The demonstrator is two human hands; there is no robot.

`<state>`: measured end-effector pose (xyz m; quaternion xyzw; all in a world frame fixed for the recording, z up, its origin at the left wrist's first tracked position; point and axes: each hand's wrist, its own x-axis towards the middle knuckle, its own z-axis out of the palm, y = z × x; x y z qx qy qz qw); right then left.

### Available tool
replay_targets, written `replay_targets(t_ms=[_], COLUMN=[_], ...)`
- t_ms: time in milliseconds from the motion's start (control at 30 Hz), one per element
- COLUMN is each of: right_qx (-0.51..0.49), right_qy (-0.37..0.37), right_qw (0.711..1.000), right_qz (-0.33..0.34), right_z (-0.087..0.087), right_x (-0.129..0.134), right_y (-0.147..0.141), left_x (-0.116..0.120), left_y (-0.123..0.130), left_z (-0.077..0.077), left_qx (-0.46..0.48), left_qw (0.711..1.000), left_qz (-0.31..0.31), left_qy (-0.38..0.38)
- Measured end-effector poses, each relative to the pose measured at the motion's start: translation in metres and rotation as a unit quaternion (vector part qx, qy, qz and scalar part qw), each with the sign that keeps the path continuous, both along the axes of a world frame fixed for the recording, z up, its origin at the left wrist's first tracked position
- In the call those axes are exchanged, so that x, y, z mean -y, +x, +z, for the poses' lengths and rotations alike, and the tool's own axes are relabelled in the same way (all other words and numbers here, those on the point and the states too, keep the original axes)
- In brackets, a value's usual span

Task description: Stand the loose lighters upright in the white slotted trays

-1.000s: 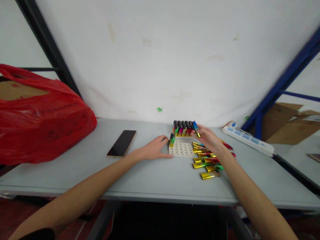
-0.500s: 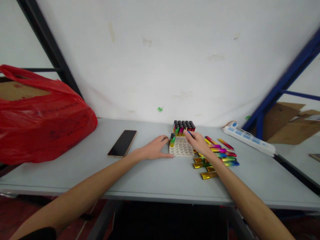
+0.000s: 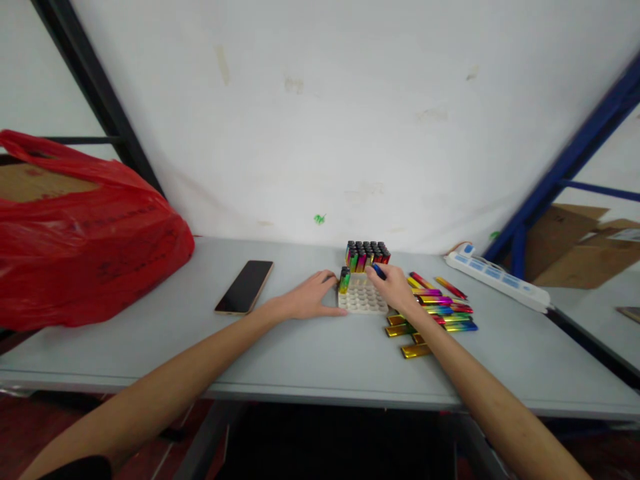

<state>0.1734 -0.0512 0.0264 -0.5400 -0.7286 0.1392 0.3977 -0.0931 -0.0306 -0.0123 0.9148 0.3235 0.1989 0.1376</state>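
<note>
A white tray (image 3: 364, 300) with rows of round holes lies on the table. At its left end a few shiny green-and-gold lighters (image 3: 344, 281) stand upright. My left hand (image 3: 313, 295) rests at the tray's left side, thumb and fingers spread, the thumb tip by the near corner and the fingers beside the standing lighters. Over the tray's right part, my right hand (image 3: 394, 287) is closed on a lighter (image 3: 379, 271), of which a blue end shows; my fingers hide the rest. Several metallic lighters (image 3: 434, 311) lie in a loose pile to the right, partly under my right forearm.
Behind the tray stands a block of upright black-topped lighters (image 3: 368, 255). A phone (image 3: 245, 287) lies to the left, with a red plastic bag (image 3: 90, 253) beyond it. At the right are a white power strip (image 3: 497, 280) and a cardboard box (image 3: 580, 250).
My right hand has shifted slightly left over the tray, and the blue end of the lighter in it has turned a little. My left hand has stayed put.
</note>
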Motion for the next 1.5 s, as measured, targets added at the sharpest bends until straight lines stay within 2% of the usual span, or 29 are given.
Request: replay_targets(t_ms=[233, 600, 700, 800, 900, 1000, 1233, 1400, 1500], right_qx=[0.017, 0.036, 0.030, 0.040, 0.073, 0.111, 0.111, 0.115, 0.163], right_qy=[0.016, 0.032, 0.028, 0.025, 0.069, 0.102, 0.031, -0.033, 0.000], right_qw=[0.999, 0.999, 0.998, 0.994, 0.985, 0.978, 0.981, 0.973, 0.971], right_qz=[0.043, 0.018, 0.045, 0.102, 0.141, 0.148, 0.154, 0.199, 0.177], right_z=[0.008, -0.002, 0.002, 0.006, 0.007, 0.005, -0.005, -0.011, -0.013], right_x=[0.009, 0.001, 0.003, 0.006, 0.007, 0.006, 0.002, 0.001, 0.000], right_y=[-0.002, 0.001, 0.002, 0.003, 0.004, 0.004, 0.001, -0.001, -0.007], left_x=[0.000, 0.001, 0.001, 0.001, 0.000, 0.001, 0.001, 0.000, 0.000], left_y=[-0.001, 0.000, -0.001, 0.000, 0.000, 0.001, 0.001, 0.001, 0.000], left_z=[0.000, 0.001, 0.001, 0.001, 0.000, 0.001, 0.000, -0.001, 0.000], left_qx=[0.000, -0.003, -0.009, -0.005, -0.001, -0.004, 0.000, -0.002, -0.001], left_qw=[1.000, 1.000, 1.000, 1.000, 1.000, 1.000, 1.000, 1.000, 1.000], left_qz=[0.000, 0.002, 0.004, 0.003, 0.005, 0.006, 0.007, 0.006, 0.002], left_qy=[0.001, -0.004, -0.004, -0.001, -0.002, -0.004, 0.002, 0.003, 0.002])
